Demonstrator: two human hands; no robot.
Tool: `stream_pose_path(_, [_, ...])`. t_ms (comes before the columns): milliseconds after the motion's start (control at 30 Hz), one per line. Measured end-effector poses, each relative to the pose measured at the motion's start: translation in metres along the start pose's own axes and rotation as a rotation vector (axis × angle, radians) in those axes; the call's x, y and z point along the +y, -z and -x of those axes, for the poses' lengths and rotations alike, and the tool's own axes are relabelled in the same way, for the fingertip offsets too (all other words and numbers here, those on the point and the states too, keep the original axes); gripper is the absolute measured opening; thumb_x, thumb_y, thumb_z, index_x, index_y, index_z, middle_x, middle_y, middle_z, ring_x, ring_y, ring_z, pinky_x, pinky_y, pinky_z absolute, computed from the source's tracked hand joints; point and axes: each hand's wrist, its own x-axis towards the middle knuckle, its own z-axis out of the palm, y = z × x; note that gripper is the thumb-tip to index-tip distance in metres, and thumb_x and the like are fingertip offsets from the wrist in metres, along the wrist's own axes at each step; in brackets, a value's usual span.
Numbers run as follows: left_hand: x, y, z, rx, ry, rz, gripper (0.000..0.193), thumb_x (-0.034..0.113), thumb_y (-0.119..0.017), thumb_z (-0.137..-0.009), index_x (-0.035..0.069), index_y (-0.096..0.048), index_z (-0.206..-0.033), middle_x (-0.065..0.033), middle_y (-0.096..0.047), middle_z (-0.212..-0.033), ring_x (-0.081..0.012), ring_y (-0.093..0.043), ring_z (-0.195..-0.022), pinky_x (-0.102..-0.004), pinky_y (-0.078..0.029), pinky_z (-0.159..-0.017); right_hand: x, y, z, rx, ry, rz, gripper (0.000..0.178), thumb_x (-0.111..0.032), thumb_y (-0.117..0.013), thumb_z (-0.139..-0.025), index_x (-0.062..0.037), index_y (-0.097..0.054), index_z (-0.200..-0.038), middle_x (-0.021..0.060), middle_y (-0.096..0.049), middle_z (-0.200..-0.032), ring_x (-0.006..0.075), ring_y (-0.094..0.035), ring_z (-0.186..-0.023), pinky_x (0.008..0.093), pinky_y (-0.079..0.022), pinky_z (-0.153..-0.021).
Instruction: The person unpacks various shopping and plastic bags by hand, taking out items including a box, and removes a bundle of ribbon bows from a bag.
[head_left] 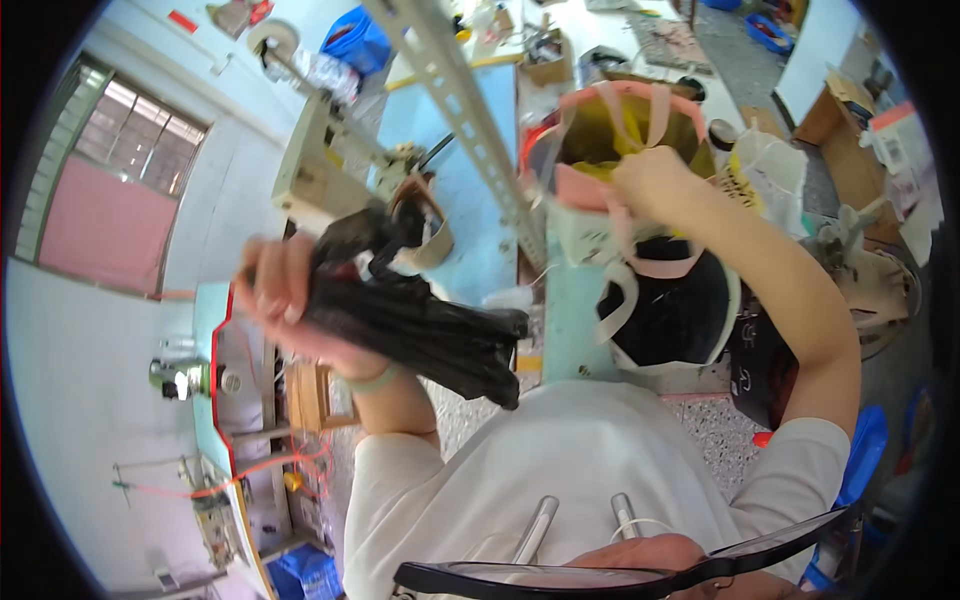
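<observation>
Raised at the left, my left hand (275, 285) is closed round a bunched black plastic bag (410, 330), whose loose end hangs toward my chest. My right hand (650, 185) reaches across to a pink tote bag (580, 190) with a yellow inside and pale pink handles. It lies at the tote's opening, beside a handle, and its fingers are hidden or blurred. Just nearer to me stands a second bag (670, 310), dark inside with a white rim and handles.
A sewing machine (330, 165) stands on the light blue table (490, 110) at left. An upright perforated metal post (465, 110) crosses between it and the tote. A white printed bag (768, 170) and another machine (870, 290) are to the right. Blue tubs (357, 40) stand farther off.
</observation>
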Motion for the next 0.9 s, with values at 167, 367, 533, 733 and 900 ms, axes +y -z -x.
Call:
stream_pose_path(167, [0.019, 0.038, 0.018, 0.108, 0.027, 0.218, 0.017, 0.022, -0.04, -0.096, 0.015, -0.044, -0.081, 0.0072, -0.048, -0.07, -0.0069, -0.043, -0.066, -0.0431, -0.043, -0.079, 0.011, -0.001, 0.022, 0.386, -0.113, -0.316, 0.026, -0.021, -0.066, -0.077, -0.0051, -0.063, -0.097, 0.0133, -0.066, -0.094, 0.0295, -0.065, -0.084, 0.0402, -0.052, -0.067])
stream_pose_path(367, [0.042, 0.032, 0.027, 0.067, 0.142, 0.282, 0.017, 0.023, -0.044, -0.095, 0.016, -0.043, -0.079, 0.007, -0.052, -0.067, -0.0049, -0.047, -0.063, -0.0403, -0.045, -0.076, -0.083, 0.036, 0.054, 0.246, 0.253, -0.886, 0.046, -0.015, -0.069, -0.077, -0.006, -0.054, -0.12, 0.0107, -0.058, -0.119, 0.0288, -0.058, -0.105, 0.0385, -0.046, -0.091])
stream_pose_path(533, [0.0, -0.012, 0.008, 0.114, -0.27, 0.617, 0.013, 0.008, -0.05, -0.089, 0.007, -0.046, -0.076, -0.0077, -0.055, -0.054, -0.0147, -0.052, -0.044, -0.0276, -0.043, -0.044, -0.161, -0.055, -0.035, 0.596, 0.431, -0.61, 0.06, -0.007, -0.073, -0.072, -0.0086, -0.051, -0.128, 0.0146, -0.049, -0.133, 0.0304, -0.053, -0.113, 0.0372, -0.042, -0.096])
stream_pose_path(733, [0.056, -0.015, 0.03, -0.174, -0.054, 0.445, 0.02, 0.024, -0.046, -0.092, 0.012, -0.041, -0.077, -0.0019, -0.05, -0.051, -0.0059, -0.038, -0.043, -0.0214, -0.021, -0.039, -0.148, -0.04, -0.041, 0.094, 0.551, -1.242, 0.026, -0.006, -0.068, -0.077, -0.0095, -0.067, -0.102, 0.0098, -0.064, -0.091, 0.0179, -0.061, -0.078, 0.03, -0.047, -0.069])
stream_pose_path(900, [0.092, 0.04, 0.068, 0.18, -0.004, -0.354, 0.028, 0.028, -0.059, -0.089, 0.007, -0.047, -0.102, -0.0059, -0.055, -0.076, -0.003, -0.033, -0.047, -0.0174, -0.026, -0.043, -0.094, -0.01, 0.004, 0.241, 0.363, -1.355, 0.018, -0.014, -0.069, -0.081, -0.001, -0.064, -0.091, 0.0042, -0.055, -0.072, 0.0116, -0.056, -0.063, 0.0251, -0.045, -0.06])
